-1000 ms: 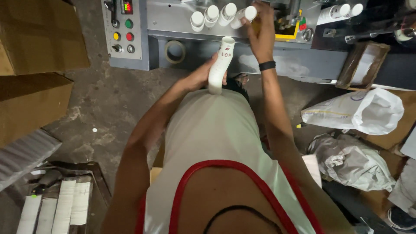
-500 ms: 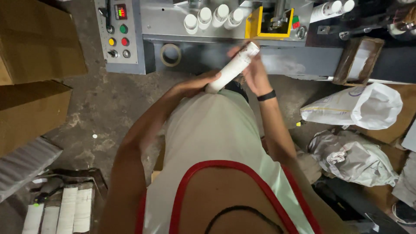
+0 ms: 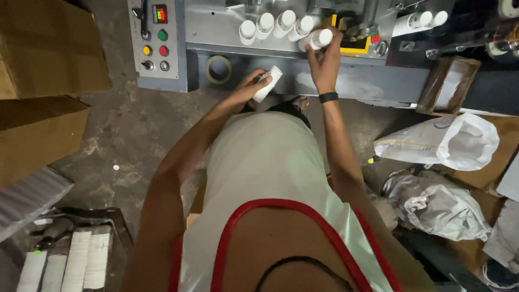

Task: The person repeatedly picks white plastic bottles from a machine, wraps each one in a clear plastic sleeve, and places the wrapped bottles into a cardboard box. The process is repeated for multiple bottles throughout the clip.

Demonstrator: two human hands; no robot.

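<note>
**Two Hands, Two White Bottles**

The person looks down at a grey machine (image 3: 346,81) at the top of the frame. The right hand (image 3: 324,62) wraps its fingers around a white bottle (image 3: 315,39) at the end of a row of white bottles (image 3: 275,25) lying on the machine. The left hand (image 3: 250,86) grips a second white bottle (image 3: 268,83) just below, in front of the machine. A black wristband (image 3: 328,97) sits on the right wrist. Coloured buttons (image 3: 154,50) are at the upper left. A white bag (image 3: 443,141) lies on the right.
</note>
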